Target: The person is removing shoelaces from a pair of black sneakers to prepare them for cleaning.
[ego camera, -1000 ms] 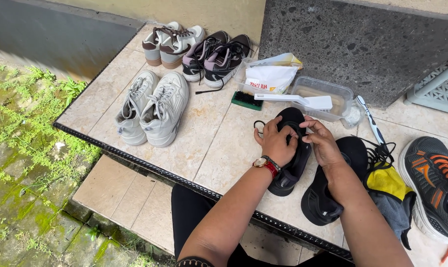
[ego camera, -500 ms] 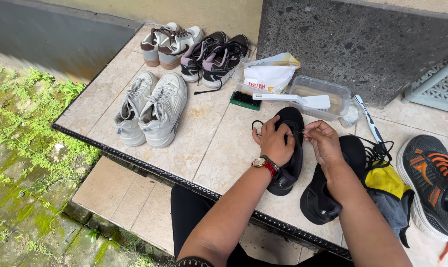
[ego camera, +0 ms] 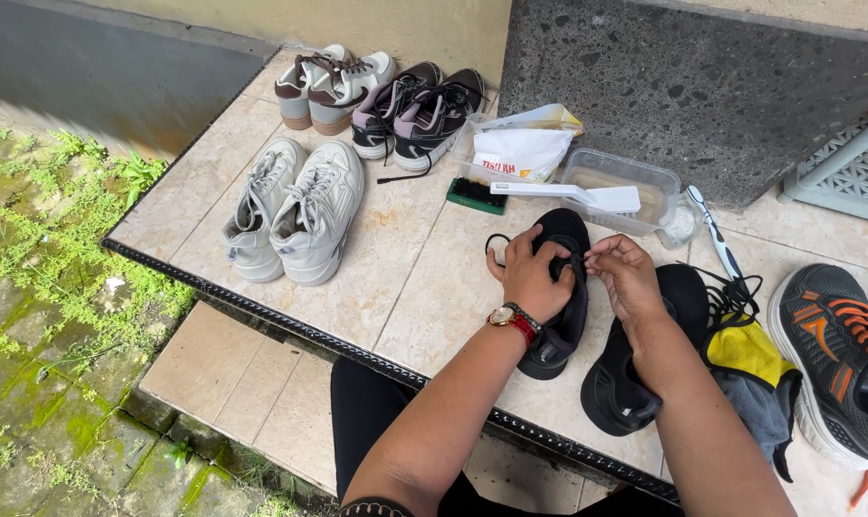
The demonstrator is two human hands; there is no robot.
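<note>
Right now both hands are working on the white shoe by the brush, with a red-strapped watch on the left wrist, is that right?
Not quite. In the head view both hands, left hand and right hand, work on a black shoe, not a white one. The brush and the watch are as you said.

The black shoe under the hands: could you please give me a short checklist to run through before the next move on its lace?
1. Black shoe flat on the tiled ledge: ok.
2. Left hand steadying the shoe's upper: ok.
3. Right hand pinching the black lace: ok.
4. Loose lace end clear of the brush: ok.
5. Second black shoe well back from the ledge's edge: not ok, its heel sits near it.
6. Lace free of knots: cannot tell.
</note>
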